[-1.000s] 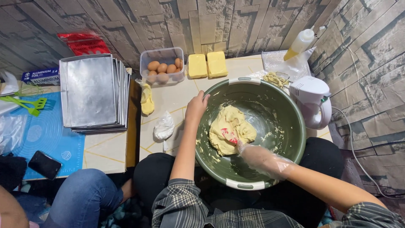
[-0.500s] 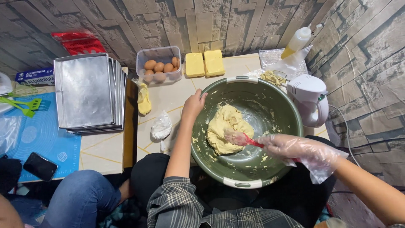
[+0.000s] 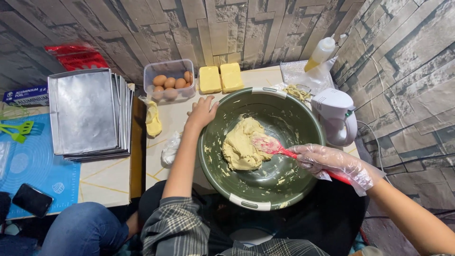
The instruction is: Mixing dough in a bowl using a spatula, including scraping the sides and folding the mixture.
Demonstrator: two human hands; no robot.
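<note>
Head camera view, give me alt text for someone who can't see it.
A right hand in a clear plastic glove holds a red spatula against pale yellow dough in a large green bowl, while the bare left hand rests on the bowl's rim. Behind it sit a tub of eggs, two butter blocks and a white hand mixer.

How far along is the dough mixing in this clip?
Mostly mixed: the dough sits as one pale lump in the green bowl. In hand: the gloved right hand works a red spatula into it while the left hand steadies the rim. Left: smears on the bowl wall are unscraped; the stacked baking trays hold nothing yet.
</note>
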